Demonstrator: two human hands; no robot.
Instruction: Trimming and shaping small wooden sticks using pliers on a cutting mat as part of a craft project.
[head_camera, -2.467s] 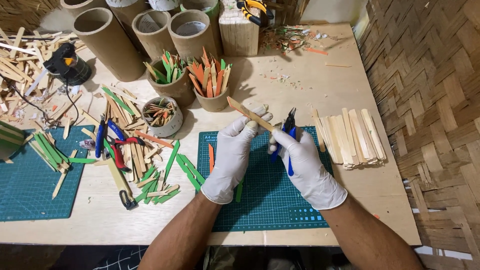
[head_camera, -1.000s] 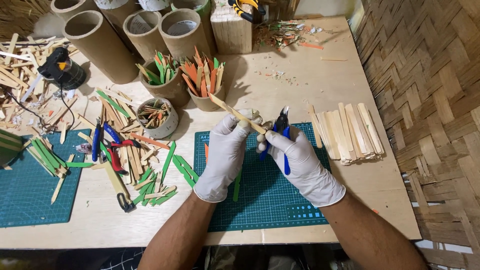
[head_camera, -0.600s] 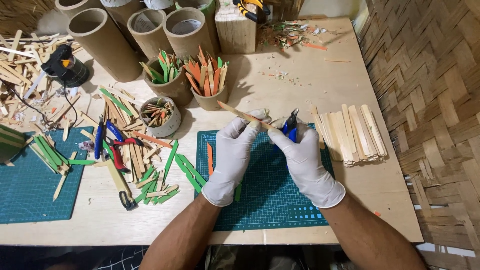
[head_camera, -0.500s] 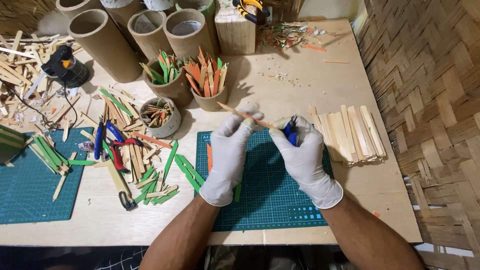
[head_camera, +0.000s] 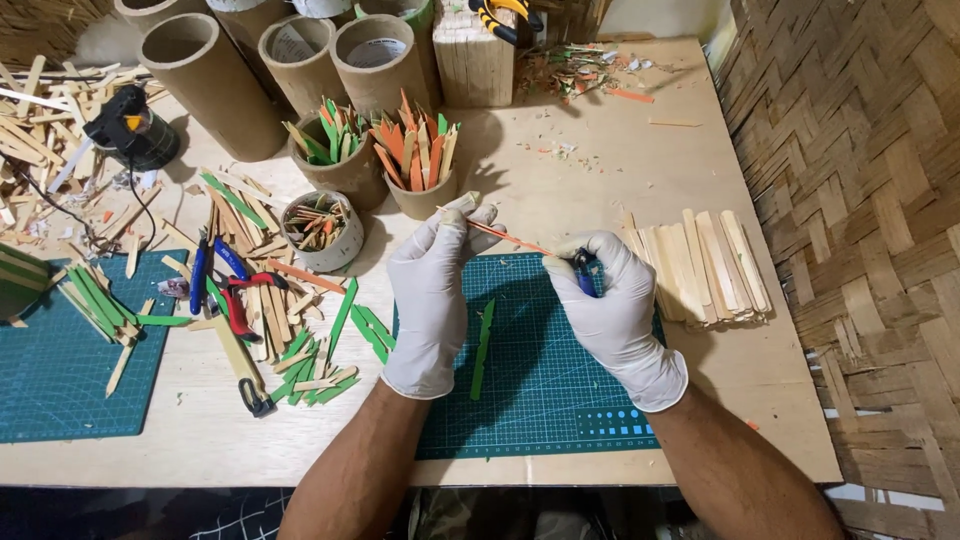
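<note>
Both hands wear white gloves and hover over a green cutting mat. My left hand pinches the far end of a thin bamboo strip with an orange face. My right hand grips the strip's near end together with a blue-handled cutter, whose tip sits against the strip. A green bamboo strip lies on the mat between my hands.
A stack of plain bamboo slats lies right of the mat. Cups of green and orange strips and cardboard tubes stand behind. Loose strips, blue-handled pliers and a second mat fill the left. A woven wall runs along the right.
The strip has turned from its pale broad face to a thin edge with orange showing. Both hands have stayed over the mat, the right one curling tighter around the cutter.
</note>
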